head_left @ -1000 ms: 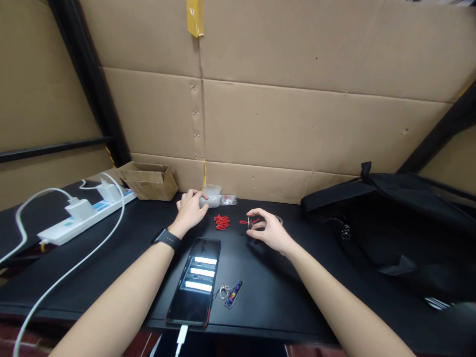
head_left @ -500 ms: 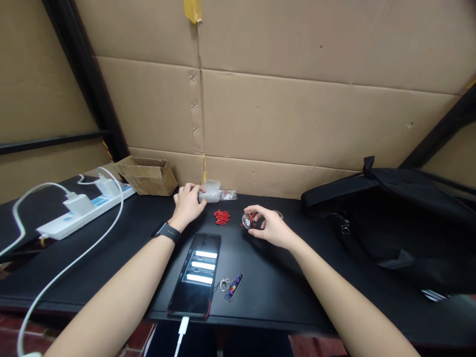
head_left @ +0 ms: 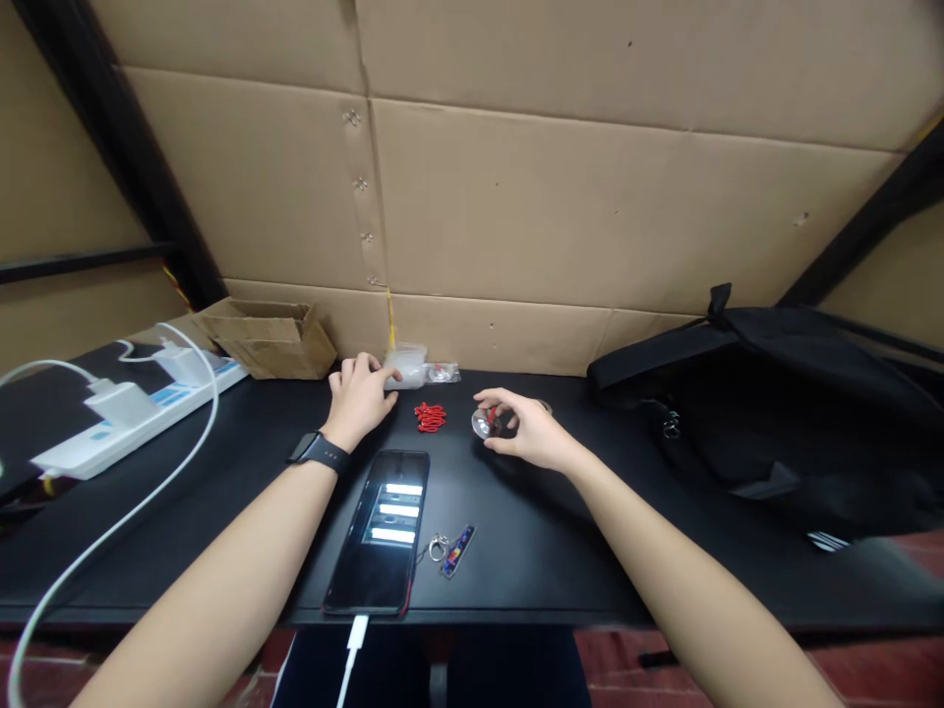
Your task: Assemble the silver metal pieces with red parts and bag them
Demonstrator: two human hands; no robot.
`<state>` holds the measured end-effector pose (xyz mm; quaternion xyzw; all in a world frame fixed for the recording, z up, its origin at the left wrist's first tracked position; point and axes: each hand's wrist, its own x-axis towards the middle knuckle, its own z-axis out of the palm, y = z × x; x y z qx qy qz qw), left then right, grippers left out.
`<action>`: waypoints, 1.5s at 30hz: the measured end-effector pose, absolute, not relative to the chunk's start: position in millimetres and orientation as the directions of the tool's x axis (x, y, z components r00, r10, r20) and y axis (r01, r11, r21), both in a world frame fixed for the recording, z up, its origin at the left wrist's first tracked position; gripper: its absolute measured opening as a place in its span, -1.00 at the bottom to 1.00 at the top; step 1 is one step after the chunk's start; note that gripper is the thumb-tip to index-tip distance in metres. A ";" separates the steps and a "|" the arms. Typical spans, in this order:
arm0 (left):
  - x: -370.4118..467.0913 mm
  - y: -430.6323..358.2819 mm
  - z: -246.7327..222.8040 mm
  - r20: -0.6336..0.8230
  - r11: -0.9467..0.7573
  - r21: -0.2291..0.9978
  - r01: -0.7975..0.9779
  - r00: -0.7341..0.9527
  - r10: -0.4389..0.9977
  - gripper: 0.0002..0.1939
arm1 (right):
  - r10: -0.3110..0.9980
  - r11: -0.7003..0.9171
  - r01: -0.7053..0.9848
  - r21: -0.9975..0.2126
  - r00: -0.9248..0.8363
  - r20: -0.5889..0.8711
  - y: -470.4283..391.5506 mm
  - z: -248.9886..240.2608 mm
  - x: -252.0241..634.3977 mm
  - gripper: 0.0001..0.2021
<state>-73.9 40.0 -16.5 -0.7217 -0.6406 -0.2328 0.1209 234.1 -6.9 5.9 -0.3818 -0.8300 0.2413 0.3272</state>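
My left hand [head_left: 361, 395], with a dark watch at the wrist, rests at the left end of a pile of clear plastic bags [head_left: 409, 366]. Its thumb and index finger are apart, and the index fingertip is at the pile's edge. In my right hand [head_left: 527, 428] is a clear, round, shiny object [head_left: 483, 424] with something red in or behind it, partly hidden by the fingers. Between both hands lies a small heap of red cords [head_left: 429, 417]. A small clear packet [head_left: 442, 373] is beside the bags.
Nearer me lie a phone [head_left: 380, 536] on a white cable and a keyring with a colourful tag [head_left: 458, 552]. To the left are a power strip [head_left: 110, 433] and an open cardboard box [head_left: 269, 339]. A black bag [head_left: 767, 413] covers the right side, before a cardboard wall [head_left: 531, 216].
The whole view has shifted a little. My left hand has drawn slightly left from the plastic bags, its fingers a bit wider apart. The right hand keeps the round object in nearly the same place.
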 end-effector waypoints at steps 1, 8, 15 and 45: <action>-72.6 39.8 -17.5 0.499 -0.157 0.096 0.983 0.089 0.862 -0.74 | 0.793 0.590 0.475 -0.653 -0.496 0.354 -7.2 6.1 234.0 -0.39; -59.1 39.0 -19.9 0.557 -0.177 0.003 0.984 0.146 0.818 -0.79 | 0.794 0.586 0.479 -0.654 -0.503 0.342 -8.5 7.2 233.9 -0.36; -61.1 37.1 -11.6 0.602 -0.177 0.007 0.984 0.137 0.787 -0.78 | 0.731 0.630 0.375 -0.680 -0.581 0.357 -13.1 15.7 231.7 -0.36; -5.5 -7.6 8.3 0.451 -0.726 0.153 0.671 0.607 0.655 -0.90 | 0.713 0.591 0.224 -0.775 -0.595 0.372 -19.1 34.6 242.5 -0.36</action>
